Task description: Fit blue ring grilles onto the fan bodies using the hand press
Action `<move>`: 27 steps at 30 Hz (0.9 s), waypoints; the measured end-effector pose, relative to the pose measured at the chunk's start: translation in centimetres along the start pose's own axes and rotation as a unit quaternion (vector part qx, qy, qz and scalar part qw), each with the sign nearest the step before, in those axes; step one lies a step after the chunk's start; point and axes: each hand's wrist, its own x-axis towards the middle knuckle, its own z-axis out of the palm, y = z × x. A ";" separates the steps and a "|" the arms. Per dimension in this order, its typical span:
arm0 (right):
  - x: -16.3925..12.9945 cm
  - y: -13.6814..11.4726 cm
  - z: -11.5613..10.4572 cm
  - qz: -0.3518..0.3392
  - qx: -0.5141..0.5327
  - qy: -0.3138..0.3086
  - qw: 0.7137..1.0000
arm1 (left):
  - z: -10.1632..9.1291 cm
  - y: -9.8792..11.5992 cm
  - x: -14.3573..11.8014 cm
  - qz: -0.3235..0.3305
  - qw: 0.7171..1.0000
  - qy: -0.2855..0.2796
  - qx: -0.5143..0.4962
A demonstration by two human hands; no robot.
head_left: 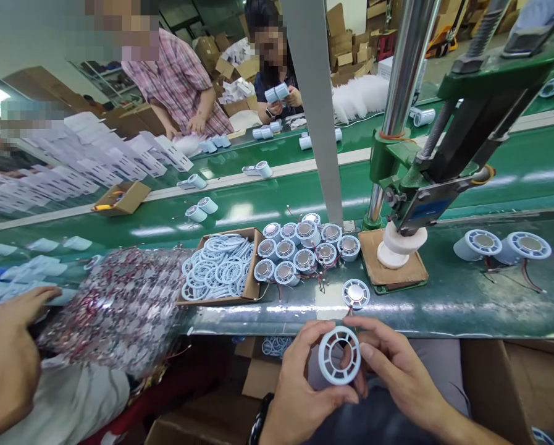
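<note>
- While both of the person's hands meet low in the middle of the view, the green conveyor table (pixel 490 309) runs across the whole width, with a second green belt (pixel 304 185) behind it where two other people stand and sit handling pale blue parts.
- To the right of centre stands a green hand press (pixel 443 154) on a chrome column, its ram resting on a white round piece (pixel 399 247) that sits on a brown pad.
- At the left lies a clear plastic bag (pixel 119 303) full of small red-wired parts, and another person's hand (pixel 8 352) rests at its left edge.
- Just right of the bag sits an open cardboard box (pixel 221 269) filled with pale blue grille rings.
- Beside the box is a cluster of round blue housings (pixel 299 250) with metal centres (red and black wires trail between them), and two more such housings (pixel 503 246) lie well apart at the far right.
- One single housing (pixel 356 293) lies alone near the table's front edge, just above the hands.
- The left hand (pixel 299 389) and right hand (pixel 397 371) together pinch a white grille ring (pixel 339 355), fingers closed on its rim from either side, held upright facing the camera below the table edge.
</note>
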 end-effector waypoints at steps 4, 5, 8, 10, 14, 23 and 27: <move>0.1 -0.2 0.0 0.006 -0.010 0.003 1.000 | 0.0 -0.1 0.0 0.000 1.000 0.000 -0.006; 0.1 -0.2 0.1 0.004 -0.014 0.004 1.000 | 0.0 -0.2 0.0 -0.001 1.000 -0.001 -0.006; -0.2 -0.1 0.3 -0.016 -0.026 0.011 0.999 | -0.1 -0.7 -0.1 -0.002 1.000 0.000 -0.001; -0.5 0.1 0.4 -0.028 -0.042 0.012 0.999 | -0.2 -1.0 -0.2 -0.003 1.000 0.006 0.004; -0.5 0.3 -0.6 -0.066 -0.155 0.031 0.985 | -0.3 -1.3 0.0 0.000 1.000 0.017 0.007; 5.5 4.2 -6.8 -0.231 -0.545 0.181 0.786 | 1.2 -4.5 2.6 -0.080 0.996 0.038 -0.018; 5.2 5.5 -7.0 -0.223 -0.540 0.174 0.793 | 3.1 -5.4 4.7 -0.038 0.997 0.023 0.057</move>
